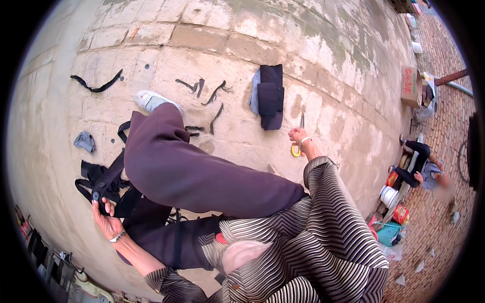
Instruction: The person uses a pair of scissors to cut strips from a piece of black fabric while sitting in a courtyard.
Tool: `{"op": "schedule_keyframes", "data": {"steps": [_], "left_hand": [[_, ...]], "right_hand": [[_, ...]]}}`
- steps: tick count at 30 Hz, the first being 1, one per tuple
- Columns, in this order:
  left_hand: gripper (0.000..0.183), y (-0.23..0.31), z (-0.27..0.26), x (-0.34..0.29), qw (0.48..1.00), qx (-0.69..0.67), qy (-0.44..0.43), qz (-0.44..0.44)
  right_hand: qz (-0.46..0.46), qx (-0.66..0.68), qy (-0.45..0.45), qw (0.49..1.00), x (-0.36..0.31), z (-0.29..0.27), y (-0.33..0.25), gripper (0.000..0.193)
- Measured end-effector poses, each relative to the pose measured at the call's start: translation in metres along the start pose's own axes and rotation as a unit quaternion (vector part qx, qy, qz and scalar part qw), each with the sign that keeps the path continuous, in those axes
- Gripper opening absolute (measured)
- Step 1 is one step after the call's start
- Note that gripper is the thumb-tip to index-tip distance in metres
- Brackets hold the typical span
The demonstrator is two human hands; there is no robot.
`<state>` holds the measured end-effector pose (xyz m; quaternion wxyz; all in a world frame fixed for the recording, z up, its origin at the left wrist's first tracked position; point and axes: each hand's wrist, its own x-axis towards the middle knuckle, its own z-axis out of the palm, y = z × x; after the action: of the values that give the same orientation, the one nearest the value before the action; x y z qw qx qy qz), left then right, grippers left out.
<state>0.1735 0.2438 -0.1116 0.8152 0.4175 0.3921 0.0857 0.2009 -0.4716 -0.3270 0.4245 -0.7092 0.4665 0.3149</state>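
My left hand (107, 222) pinches a dark cloth band with round buttons (103, 189) at the left. More black cloth (91, 174) lies bunched beside it, partly hidden by my trouser leg. Out to the right, my right hand (299, 136) is closed on a pair of scissors (295, 150). Their yellow handle shows below the hand and the blades point away from me. Just left of the blades lies a folded dark cloth (271, 98), over a grey-blue piece (254, 92). Several narrow black scraps (216, 118) are scattered beyond my bent leg.
A longer black strip (97, 87) and a crumpled grey cloth (85, 142) lie at the left. My striped shoe (151, 100) rests among the scraps. Rightward are a cardboard box (410, 86), a seated person (429, 169), a white bucket (388, 196) and a teal container (388, 234).
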Motion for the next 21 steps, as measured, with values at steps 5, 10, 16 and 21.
{"op": "schedule_keyframes", "data": {"steps": [5, 10, 16, 21], "left_hand": [[0.02, -0.007, 0.0, 0.003, 1.0, 0.006, 0.02, 0.011], [0.016, -0.015, -0.024, 0.004, 0.996, -0.079, -0.011, 0.037], [0.015, -0.011, -0.012, -0.056, 0.989, -0.103, 0.033, 0.099], [0.014, -0.005, -0.009, -0.088, 0.985, -0.075, 0.045, 0.15]], "right_hand": [[0.022, -0.041, 0.027, 0.999, -0.005, -0.023, 0.034, 0.016], [0.007, 0.014, 0.021, 1.0, 0.014, -0.048, 0.075, 0.02], [0.035, 0.04, -0.02, 0.998, 0.034, -0.043, 0.081, 0.035], [0.013, 0.103, 0.014, 0.995, 0.076, -0.04, 0.125, 0.046]]}}
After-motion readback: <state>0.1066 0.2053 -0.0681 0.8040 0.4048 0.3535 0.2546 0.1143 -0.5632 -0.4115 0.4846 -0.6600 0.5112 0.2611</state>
